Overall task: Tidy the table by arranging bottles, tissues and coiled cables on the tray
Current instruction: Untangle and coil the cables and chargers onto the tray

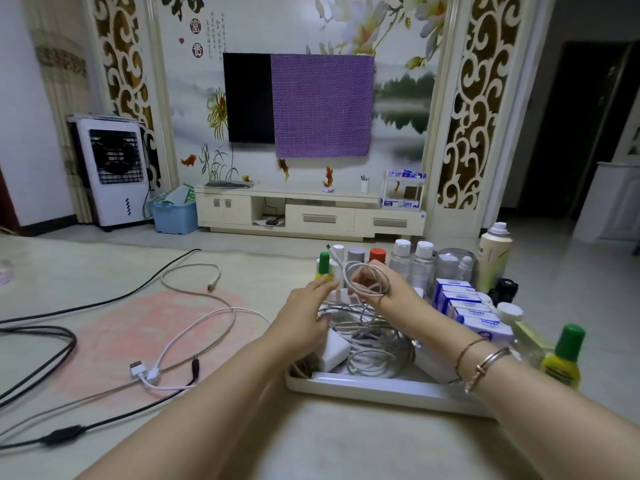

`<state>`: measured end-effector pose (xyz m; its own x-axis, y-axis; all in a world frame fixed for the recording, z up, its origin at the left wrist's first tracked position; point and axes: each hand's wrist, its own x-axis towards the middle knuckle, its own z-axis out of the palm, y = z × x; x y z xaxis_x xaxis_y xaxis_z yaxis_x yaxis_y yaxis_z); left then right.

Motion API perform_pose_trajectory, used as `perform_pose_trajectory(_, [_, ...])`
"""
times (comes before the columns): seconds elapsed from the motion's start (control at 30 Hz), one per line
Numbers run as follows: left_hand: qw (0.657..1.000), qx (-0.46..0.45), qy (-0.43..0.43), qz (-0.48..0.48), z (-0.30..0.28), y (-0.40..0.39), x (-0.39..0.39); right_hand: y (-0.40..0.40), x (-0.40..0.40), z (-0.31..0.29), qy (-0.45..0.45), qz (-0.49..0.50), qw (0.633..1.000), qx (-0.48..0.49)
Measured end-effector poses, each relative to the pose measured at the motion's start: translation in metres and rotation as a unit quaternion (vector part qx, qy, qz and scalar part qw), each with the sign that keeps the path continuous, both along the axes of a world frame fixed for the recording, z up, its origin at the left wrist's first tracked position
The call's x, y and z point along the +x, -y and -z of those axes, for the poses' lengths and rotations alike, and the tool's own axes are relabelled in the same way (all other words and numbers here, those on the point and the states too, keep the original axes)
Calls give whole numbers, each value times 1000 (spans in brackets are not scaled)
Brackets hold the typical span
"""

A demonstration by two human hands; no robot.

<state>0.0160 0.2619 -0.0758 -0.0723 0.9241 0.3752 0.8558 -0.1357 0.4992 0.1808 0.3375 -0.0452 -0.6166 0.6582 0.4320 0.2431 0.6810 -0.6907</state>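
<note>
Fingers [372, 296] round white cable coil [369, 280] above tray [381, 389].

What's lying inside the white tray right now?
In the tray: a pile of coiled grey cables, a white charger block and a row of tissue packs. The forearms and cables cover the rest of the tray floor.

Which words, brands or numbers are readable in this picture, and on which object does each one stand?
"富" and "貴": red round seals on the wall mural.
Large black brush calligraphy: cut off at the top edge, unreadable.
Small vertical black writing on the mural: too small.
Blue-and-white tissue packs on the white plastic tray: blue logo, blurred.
Yellow bottle with green cap: label blurred.
</note>
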Motion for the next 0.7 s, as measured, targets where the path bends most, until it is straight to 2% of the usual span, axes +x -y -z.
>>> perform_pose_trajectory(0.13, [998,10,24,62,-8,-13,9,0,-8,8,-104,4,994,-29])
perform_pose_trajectory(0.23, [998,43,35,9,-8,-21,11,0,-15,14,-149,23,986,-66])
perform_pose_trajectory(0.3, [998,63,3,-30,-9,-25,11,1,-15,17,-170,41,981,-79])
perform_pose_trajectory(0.4, [994,69,-75,-47,-7,-25,13,2,-8,22,-136,129,980,-65])
perform_pose_trajectory(0.43, [996,60,-55,-41,-5,-25,12,3,-6,24,-130,135,980,-67])
perform_pose_trajectory(0.5, [998,28,48,-1,-4,-23,11,7,-5,27,-141,109,981,-78])
perform_pose_trajectory(0.6, [979,-5,187,83,-7,-16,15,12,-7,22,-148,93,979,-102])
perform_pose_trajectory(0.7, [963,13,240,120,-12,-11,22,10,-11,21,-118,125,980,-97])
